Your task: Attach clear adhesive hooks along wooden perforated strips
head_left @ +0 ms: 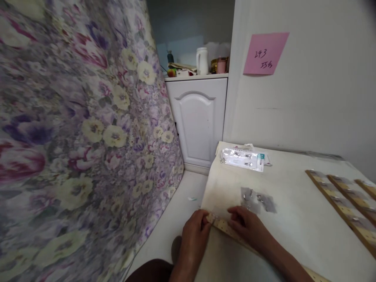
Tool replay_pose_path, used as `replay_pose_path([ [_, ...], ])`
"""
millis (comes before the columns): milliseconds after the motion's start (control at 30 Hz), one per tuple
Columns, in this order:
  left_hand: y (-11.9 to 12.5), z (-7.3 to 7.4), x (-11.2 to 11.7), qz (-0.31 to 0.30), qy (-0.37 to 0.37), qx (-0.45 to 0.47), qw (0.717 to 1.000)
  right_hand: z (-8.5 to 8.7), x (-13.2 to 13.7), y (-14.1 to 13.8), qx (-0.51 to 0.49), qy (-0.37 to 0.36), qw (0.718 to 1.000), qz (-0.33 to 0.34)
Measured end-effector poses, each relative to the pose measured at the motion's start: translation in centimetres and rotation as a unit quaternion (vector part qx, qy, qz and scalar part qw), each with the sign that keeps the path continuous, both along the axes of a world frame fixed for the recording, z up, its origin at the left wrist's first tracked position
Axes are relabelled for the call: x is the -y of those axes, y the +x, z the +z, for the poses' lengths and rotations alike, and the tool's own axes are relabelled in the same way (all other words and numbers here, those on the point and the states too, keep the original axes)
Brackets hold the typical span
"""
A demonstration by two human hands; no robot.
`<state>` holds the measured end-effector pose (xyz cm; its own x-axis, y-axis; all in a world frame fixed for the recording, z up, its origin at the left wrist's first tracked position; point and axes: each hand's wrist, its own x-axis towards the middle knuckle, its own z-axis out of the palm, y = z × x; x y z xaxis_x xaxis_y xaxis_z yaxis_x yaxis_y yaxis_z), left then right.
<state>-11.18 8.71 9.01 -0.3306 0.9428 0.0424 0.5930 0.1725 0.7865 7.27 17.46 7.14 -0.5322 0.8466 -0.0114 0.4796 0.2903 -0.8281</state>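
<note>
My left hand point(194, 231) is closed on the near-left end of a long wooden strip point(222, 225) with small holes, at the table's edge. A small shiny clear piece lies on the strip beside its fingertips. My right hand point(246, 226) is over the same strip, a little to the right, its fingers bent and thumb and forefinger apart. Nothing shows between them. Part of the strip is hidden under my right hand and forearm. Just beyond that hand lie small clear bags point(250, 199) with metal pieces inside.
Several finished-looking wooden strips point(337, 201) carrying clear packets lie at the right. A clear blister pack point(242, 159) sits at the table's far left corner. Floral curtain point(117, 117) hangs at left; a white cabinet point(198, 121) stands behind. A pink note point(266, 53) is on the wall.
</note>
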Motion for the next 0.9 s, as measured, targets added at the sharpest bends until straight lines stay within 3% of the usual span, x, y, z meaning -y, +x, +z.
replay_pose_path([
  [167,-0.1,-0.1,0.1,-0.007,0.003,0.000,1.000,0.3,3.3,5.4,0.052,0.032,0.998,0.005],
  [333,-0.1,-0.3,0.0,-0.002,0.011,-0.004,1.000,-0.5,5.5,9.6,0.099,0.061,0.991,-0.066],
  [500,0.0,-0.2,-0.3,0.008,0.012,-0.006,1.000,-0.4,6.3,9.6,0.113,0.101,0.983,-0.100],
  [733,0.1,-0.6,-0.9,0.015,0.026,0.020,0.999,0.1,7.3,8.5,0.130,0.078,0.981,-0.120],
  [900,0.1,-0.7,-1.2,0.017,0.002,0.029,0.999,-0.2,7.3,7.9,0.135,0.109,0.967,-0.184],
])
